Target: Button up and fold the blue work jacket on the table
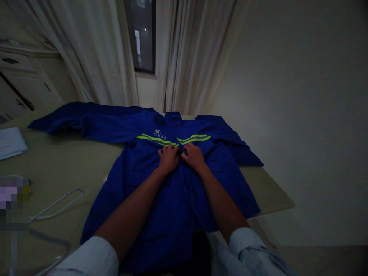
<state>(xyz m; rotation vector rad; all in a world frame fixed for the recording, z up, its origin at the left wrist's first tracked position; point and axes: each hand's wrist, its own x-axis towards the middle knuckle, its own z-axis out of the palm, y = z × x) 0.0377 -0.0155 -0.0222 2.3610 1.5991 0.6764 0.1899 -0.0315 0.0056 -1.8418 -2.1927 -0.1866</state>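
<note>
A blue work jacket (pixel 161 207) lies spread face up on a beige table (pixel 57 165), its sleeves stretched out to both sides. Two yellow-green reflective stripes (pixel 156 138) cross its chest below a white printed logo (pixel 159 134). My left hand (pixel 169 159) and my right hand (pixel 193 156) sit side by side on the centre front, just under the stripes. The fingers of both hands bunch at the front opening and seem to pinch its edges. Whatever fastening lies there is hidden beneath them.
A white wire hanger (pixel 57 205) lies on the table left of the jacket, and a stack of papers (pixel 11 142) sits near the left edge. A pixelated patch (pixel 13 214) covers the far left. The table's right edge (pixel 276 203) runs beyond the jacket, with a wall behind.
</note>
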